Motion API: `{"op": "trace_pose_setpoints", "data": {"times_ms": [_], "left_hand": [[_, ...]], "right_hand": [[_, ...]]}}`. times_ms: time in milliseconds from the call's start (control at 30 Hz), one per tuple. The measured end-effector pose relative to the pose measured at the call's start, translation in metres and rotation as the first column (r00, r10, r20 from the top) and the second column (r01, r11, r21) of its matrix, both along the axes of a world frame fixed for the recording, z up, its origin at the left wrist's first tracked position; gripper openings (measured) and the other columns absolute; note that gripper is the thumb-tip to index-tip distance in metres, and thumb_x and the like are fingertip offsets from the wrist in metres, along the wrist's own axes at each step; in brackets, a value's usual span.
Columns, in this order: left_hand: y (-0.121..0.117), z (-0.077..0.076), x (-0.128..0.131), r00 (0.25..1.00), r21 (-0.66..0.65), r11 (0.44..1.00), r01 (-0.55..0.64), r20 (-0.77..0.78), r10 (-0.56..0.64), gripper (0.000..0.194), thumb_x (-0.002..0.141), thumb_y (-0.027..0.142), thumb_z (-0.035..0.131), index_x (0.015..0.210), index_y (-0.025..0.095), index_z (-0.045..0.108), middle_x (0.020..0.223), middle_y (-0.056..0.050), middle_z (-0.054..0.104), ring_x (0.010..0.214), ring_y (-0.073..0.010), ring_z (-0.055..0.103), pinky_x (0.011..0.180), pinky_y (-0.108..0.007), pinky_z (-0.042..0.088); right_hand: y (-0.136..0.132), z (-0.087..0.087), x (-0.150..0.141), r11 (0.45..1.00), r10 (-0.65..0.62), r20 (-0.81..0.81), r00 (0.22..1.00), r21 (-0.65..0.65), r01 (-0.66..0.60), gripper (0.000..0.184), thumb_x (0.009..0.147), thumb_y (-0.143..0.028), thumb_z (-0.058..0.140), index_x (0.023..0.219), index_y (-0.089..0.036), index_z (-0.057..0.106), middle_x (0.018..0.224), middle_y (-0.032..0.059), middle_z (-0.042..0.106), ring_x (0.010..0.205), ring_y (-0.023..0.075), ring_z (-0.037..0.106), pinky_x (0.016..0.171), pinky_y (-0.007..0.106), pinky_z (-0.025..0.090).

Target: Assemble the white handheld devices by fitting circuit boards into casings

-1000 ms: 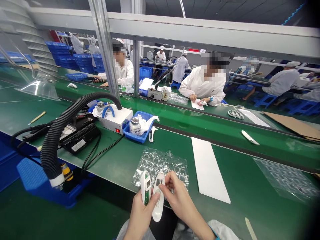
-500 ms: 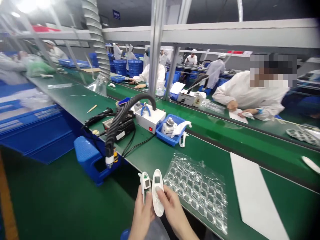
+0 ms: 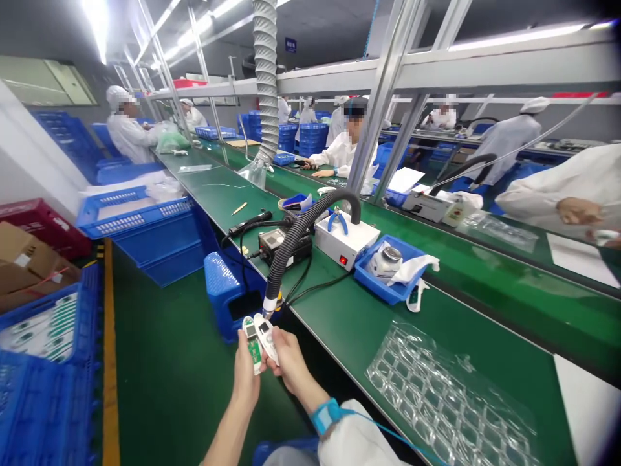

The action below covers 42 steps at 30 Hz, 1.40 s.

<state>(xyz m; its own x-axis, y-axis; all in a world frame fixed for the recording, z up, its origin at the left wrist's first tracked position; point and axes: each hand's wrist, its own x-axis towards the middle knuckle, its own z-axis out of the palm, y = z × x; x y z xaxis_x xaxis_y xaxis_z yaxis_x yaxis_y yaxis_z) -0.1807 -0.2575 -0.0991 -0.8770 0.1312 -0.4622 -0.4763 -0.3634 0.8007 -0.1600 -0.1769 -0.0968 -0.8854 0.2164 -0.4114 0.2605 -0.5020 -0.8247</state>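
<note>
My left hand (image 3: 246, 372) grips a white housing half with a green circuit board (image 3: 254, 349) and a small dark screen in it. Pinched in my right hand (image 3: 290, 362) is a white oval front cover (image 3: 264, 333) with a dark window. The two parts are held side by side, close together, just under the nozzle of a black corrugated hose (image 3: 291, 249). A blue wrist strap (image 3: 326, 415) with a cord goes round my right wrist.
A clear plastic blister tray (image 3: 451, 395) lies on the green bench. Behind are a white box with a red switch (image 3: 345, 239), blue pliers (image 3: 337, 222) and a blue bin with a bottle (image 3: 388, 275). Blue crates (image 3: 165, 239) stand left. Co-workers sit across the belt.
My view has swung left. Both hands have moved left with the two parts, from the bench edge to beneath the hose nozzle. The housing's green board now shows more.
</note>
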Motion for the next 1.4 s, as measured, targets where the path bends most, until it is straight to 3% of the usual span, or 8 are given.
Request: {"op": "trace_pose_setpoints", "data": {"times_ms": [433,600,733,933,1067,1200,1300,1400], "left_hand": [[-0.005,0.004,-0.006,1.000,-0.022,0.999,-0.029,-0.003,0.029,0.061,0.069,0.074,0.059,0.079,0.013,0.061,0.047,0.002,0.053,0.037,-0.0086,0.044,0.033,-0.016,0.029],[0.011,0.002,-0.003,0.996,0.038,0.995,0.088,0.003,-0.089,0.058,0.073,0.071,0.059,0.070,0.013,0.060,0.044,0.003,0.047,0.036,-0.0066,0.039,0.034,-0.015,0.027],[0.012,0.004,0.014,0.989,0.101,0.986,0.135,0.055,-0.141,0.052,0.079,0.063,0.057,0.089,0.012,0.063,0.063,0.001,0.055,0.040,-0.0045,0.039,0.034,-0.014,0.023],[-0.001,0.025,0.061,0.957,0.165,0.963,0.213,0.164,-0.239,0.035,0.085,0.045,0.061,0.099,0.012,0.063,0.082,-0.005,0.062,0.061,-0.0106,0.054,0.055,-0.021,0.049],[-0.001,0.044,0.077,0.928,0.192,0.934,0.302,0.165,-0.334,0.042,0.083,0.044,0.064,0.113,0.015,0.061,0.086,-0.004,0.062,0.068,-0.0118,0.055,0.063,-0.022,0.051],[0.009,0.059,0.086,0.910,0.127,0.925,0.359,0.171,-0.377,0.044,0.081,0.046,0.066,0.112,0.015,0.061,0.098,-0.009,0.066,0.094,-0.0212,0.062,0.083,-0.029,0.053],[0.020,0.069,0.096,0.881,0.057,0.882,0.467,0.053,-0.470,0.044,0.082,0.045,0.066,0.115,0.017,0.058,0.112,-0.011,0.064,0.106,-0.0259,0.060,0.090,-0.033,0.049],[0.033,0.074,0.107,0.826,-0.048,0.832,0.553,-0.096,-0.555,0.043,0.083,0.044,0.066,0.115,0.017,0.057,0.114,-0.011,0.064,0.108,-0.0255,0.059,0.090,-0.031,0.048]], "right_hand": [[-0.004,0.009,-0.003,0.999,-0.019,-0.003,1.000,-0.027,0.019,0.067,0.064,-0.081,0.054,0.069,-0.015,0.053,0.044,-0.0009,0.056,0.029,0.0057,0.043,0.023,0.013,0.019],[0.014,0.010,0.037,0.989,-0.092,0.025,0.995,-0.110,0.095,0.068,0.068,-0.077,0.057,0.069,-0.010,0.059,0.048,0.0019,0.058,0.028,0.0038,0.039,0.024,0.013,0.016],[0.023,0.022,0.086,0.924,-0.198,0.035,0.980,-0.328,0.198,0.056,0.067,-0.061,0.073,0.078,-0.007,0.063,0.062,0.0082,0.067,0.042,0.0112,0.056,0.035,0.018,0.038],[0.029,0.043,0.146,0.841,-0.249,0.024,0.968,-0.491,0.229,0.046,0.076,-0.049,0.073,0.090,-0.005,0.069,0.081,0.0134,0.071,0.068,0.0175,0.066,0.063,0.026,0.050],[0.034,0.049,0.163,0.825,-0.254,-0.014,0.967,-0.525,0.209,0.040,0.078,-0.044,0.072,0.093,-0.007,0.073,0.087,0.0128,0.072,0.074,0.0176,0.067,0.069,0.027,0.050],[0.039,0.053,0.169,0.873,-0.240,-0.088,0.967,-0.454,0.176,0.038,0.081,-0.045,0.069,0.096,-0.010,0.074,0.092,0.0116,0.072,0.083,0.0193,0.067,0.079,0.029,0.051],[0.043,0.055,0.173,0.964,-0.177,-0.163,0.971,-0.226,0.138,0.040,0.081,-0.044,0.069,0.109,-0.016,0.072,0.106,0.0110,0.071,0.100,0.0223,0.064,0.095,0.033,0.047],[0.046,0.052,0.178,0.989,-0.148,-0.183,0.972,-0.011,0.149,0.049,0.077,-0.044,0.073,0.121,-0.023,0.066,0.128,0.0097,0.062,0.118,0.0263,0.057,0.105,0.038,0.042]]}}
